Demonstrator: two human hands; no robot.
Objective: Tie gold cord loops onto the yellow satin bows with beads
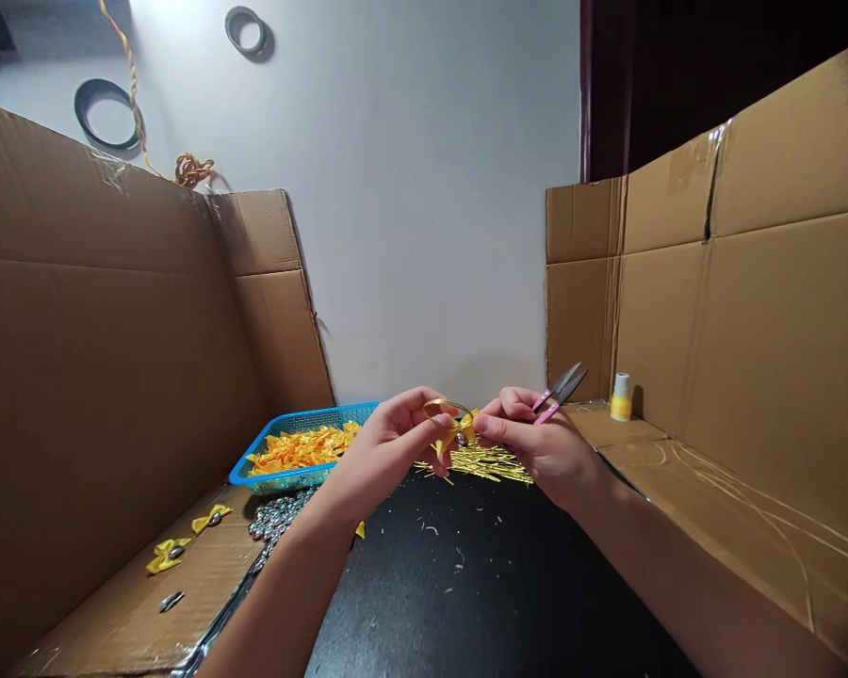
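Left hand (394,435) and right hand (537,443) pinch the yellow bow (465,426); we should angle the right's tucked scissors (563,388) clear of it.

The ribbon bow (466,426) is bright yellow with a satin sheen, and its curved tie strip (447,402) is metallic gold. The scissors (565,394) pair pink handles with grey blades. Shiny yellow-gold strips (487,462) streak the black bench (495,607), which is speckled with pale scraps. The basket (238,469) is blue with a perforated lattice pattern, its heaped bows (301,448) orange-yellow. The beads (279,518) gleam silver. Plain brown cardboard panels (763,348) flank a pale grey-blue wall (424,207); the spool (620,399) shows white above yellow.
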